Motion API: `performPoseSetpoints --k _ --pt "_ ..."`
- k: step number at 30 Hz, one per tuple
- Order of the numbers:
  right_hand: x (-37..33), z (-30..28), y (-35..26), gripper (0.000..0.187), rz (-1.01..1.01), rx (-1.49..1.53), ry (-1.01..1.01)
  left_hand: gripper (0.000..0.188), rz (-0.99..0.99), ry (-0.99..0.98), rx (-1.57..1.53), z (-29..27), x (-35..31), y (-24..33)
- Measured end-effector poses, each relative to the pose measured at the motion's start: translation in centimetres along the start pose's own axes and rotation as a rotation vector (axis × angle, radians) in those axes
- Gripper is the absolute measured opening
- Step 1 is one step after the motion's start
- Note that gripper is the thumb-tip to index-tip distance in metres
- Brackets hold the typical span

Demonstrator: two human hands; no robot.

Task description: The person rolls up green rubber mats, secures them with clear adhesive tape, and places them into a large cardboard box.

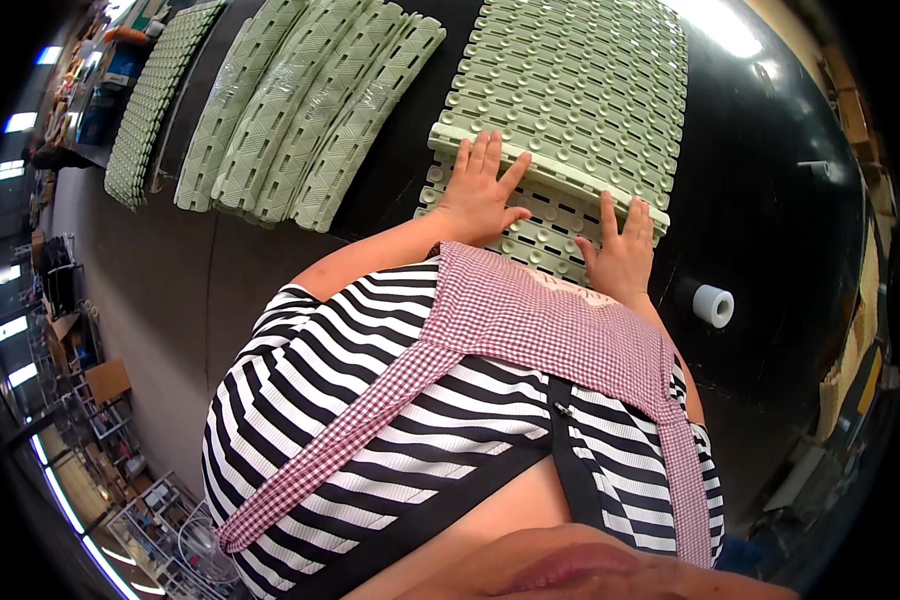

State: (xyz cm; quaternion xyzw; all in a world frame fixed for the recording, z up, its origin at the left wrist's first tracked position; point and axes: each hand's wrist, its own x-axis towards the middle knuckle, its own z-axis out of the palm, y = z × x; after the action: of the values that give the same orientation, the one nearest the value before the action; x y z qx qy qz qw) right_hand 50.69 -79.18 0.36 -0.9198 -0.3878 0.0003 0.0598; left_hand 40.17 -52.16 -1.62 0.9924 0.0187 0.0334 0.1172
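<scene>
Rests left hand [480, 200] and right hand [622, 262], with fingers spread, on the crosswise fold [560, 180] of the green mat [575, 80], laid on the black table [770, 200] with its long axis running away past view's upper edge, right of rolls [295, 140] wrapped in clear film [325, 95].

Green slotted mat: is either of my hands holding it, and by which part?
No grip is visible: the left hand and right hand rest open on the raised edge of the green slotted mat.
</scene>
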Motion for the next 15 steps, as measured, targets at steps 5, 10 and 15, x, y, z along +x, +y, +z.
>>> performPoseSetpoints --k 5,10,15 --pt "10.9 1.9 4.8 0.076 -0.003 -0.059 0.111 0.091 -0.255 -0.085 0.040 -3.3 11.0 -0.8" --pt "19.5 0.5 8.1 0.060 -0.011 -0.005 0.276 0.085 -0.357 -0.161 0.034 -4.6 20.1 -3.4" --pt "16.9 -0.3 5.8 0.049 0.120 0.139 -0.023 0.070 -0.324 -0.117 0.033 -2.0 23.5 -5.3"
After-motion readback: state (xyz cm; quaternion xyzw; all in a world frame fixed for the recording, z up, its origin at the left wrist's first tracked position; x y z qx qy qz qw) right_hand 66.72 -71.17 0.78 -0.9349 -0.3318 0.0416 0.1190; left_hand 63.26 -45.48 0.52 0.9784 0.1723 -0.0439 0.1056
